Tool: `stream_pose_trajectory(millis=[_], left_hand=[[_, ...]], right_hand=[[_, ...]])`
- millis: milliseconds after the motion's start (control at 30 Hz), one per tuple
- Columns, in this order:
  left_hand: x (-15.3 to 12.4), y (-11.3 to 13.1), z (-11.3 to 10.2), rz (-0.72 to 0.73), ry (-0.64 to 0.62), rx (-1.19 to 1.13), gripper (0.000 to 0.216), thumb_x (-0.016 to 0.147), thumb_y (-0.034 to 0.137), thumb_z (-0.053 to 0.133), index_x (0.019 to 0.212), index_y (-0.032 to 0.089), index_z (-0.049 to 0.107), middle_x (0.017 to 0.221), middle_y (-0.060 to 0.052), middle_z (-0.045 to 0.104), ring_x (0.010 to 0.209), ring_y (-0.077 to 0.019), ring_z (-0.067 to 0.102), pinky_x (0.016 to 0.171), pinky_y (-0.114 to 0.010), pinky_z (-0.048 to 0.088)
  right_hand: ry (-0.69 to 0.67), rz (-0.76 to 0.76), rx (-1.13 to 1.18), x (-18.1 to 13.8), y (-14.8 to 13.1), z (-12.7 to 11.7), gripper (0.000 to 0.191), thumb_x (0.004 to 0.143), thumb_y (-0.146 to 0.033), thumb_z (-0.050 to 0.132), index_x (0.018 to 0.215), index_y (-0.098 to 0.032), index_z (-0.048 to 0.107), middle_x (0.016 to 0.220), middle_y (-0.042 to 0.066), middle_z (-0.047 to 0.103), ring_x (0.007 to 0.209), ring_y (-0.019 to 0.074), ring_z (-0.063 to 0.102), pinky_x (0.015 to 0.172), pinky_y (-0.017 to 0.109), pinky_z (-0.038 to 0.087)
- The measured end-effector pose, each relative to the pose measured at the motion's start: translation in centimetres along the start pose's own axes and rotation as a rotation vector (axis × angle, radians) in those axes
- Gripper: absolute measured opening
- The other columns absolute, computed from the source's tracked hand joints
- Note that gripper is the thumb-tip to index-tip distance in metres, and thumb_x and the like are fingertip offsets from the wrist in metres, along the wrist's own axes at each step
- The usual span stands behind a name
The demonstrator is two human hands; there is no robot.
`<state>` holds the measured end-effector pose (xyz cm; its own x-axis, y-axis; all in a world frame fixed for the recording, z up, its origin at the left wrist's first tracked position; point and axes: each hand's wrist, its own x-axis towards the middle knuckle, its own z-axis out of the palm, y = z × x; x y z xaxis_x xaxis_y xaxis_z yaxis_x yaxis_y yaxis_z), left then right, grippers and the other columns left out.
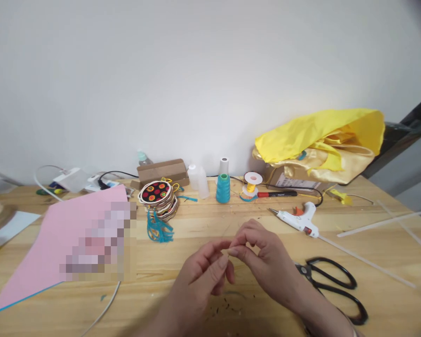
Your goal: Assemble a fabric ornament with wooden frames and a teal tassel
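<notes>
My left hand (206,271) and my right hand (261,262) meet above the front middle of the table. Thumb and fingers are pinched together on both, fingertip to fingertip. Whatever lies between them is too small to make out; a thin pale bit shows at the tips. Black-handled scissors (331,276) lie beside my right forearm, their blades partly hidden by it. Beyond my left hand sits a stack of round embroidered pieces (156,194), with a bundle of teal tassels (159,228) in front of it. A cone of teal thread (223,188) stands straight ahead of both hands.
A white hot glue gun (300,219) lies on the right, near clear glue sticks (379,224). Behind it, yellow fabric (315,135) is heaped on a cardboard box. A spool of yellow thread (251,186) and a red-black marker (277,194) lie centrally. Pink sheet (56,234) at left, partly pixelated.
</notes>
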<state>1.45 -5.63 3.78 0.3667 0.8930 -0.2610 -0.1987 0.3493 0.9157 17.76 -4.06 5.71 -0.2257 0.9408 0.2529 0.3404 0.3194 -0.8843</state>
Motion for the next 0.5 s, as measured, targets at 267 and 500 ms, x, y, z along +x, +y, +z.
stream_pose_trajectory(millis=[267, 500], left_hand=[[0.1, 0.4, -0.3, 0.048, 0.11, 0.118, 0.023, 0.079, 0.036, 0.063, 0.069, 0.015, 0.065, 0.058, 0.002, 0.057, 0.046, -0.0054, 0.038, 0.046, -0.019, 0.027], [0.4, 0.1, -1.1, 0.019, 0.278, -0.17, 0.025, 0.069, 0.037, 0.073, 0.072, 0.014, 0.066, 0.056, 0.003, 0.056, 0.044, -0.0027, 0.033, 0.043, -0.016, 0.022]], right_hand=[[-0.008, -0.067, -0.111, 1.4, -0.2, -0.1, 0.017, 0.08, -0.011, 0.061, 0.064, -0.017, 0.057, 0.07, -0.001, 0.057, 0.077, 0.0142, 0.052, 0.071, 0.027, 0.041], [-0.106, -0.118, -0.726, 3.8, 4.0, 0.0, 0.014, 0.082, -0.01, 0.057, 0.074, -0.017, 0.067, 0.079, 0.006, 0.062, 0.084, 0.02, 0.047, 0.075, 0.033, 0.039]])
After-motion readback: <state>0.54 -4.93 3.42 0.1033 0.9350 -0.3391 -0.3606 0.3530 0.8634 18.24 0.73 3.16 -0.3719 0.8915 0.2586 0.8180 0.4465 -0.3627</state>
